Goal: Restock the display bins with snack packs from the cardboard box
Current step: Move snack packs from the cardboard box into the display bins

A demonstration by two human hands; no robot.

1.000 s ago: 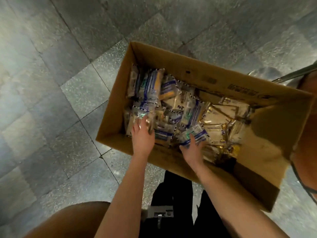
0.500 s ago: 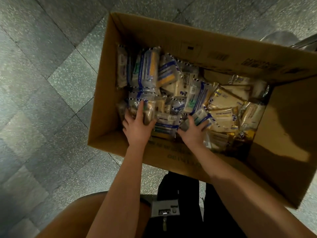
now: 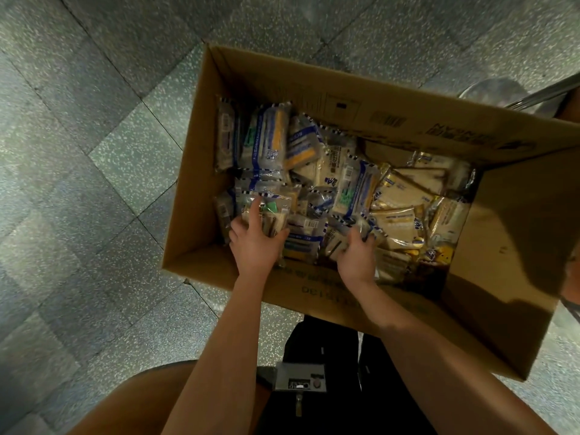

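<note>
Down in the cardboard box on the grey floor: a loose heap of snack packs, some with blue edges, some gold. No display bins in sight.

Left hand on a clear pack by the near left corner, first finger straight on top, thumb hooked round its side, so holding it. Right hand near the middle of the near wall, fingers curled down into the heap round the packs there, tips hidden.

Probably very light, each one. Shiny wrap, so likely slippery and crinkly. Soft too, maybe with something crumbly inside, so no hard squeezing. Best to take hold across the flat middle, thumb on one side and fingers on the other, not by the thin sealed ends. Fine to scoop up a few together, but easy to drop from a full handful.
</note>
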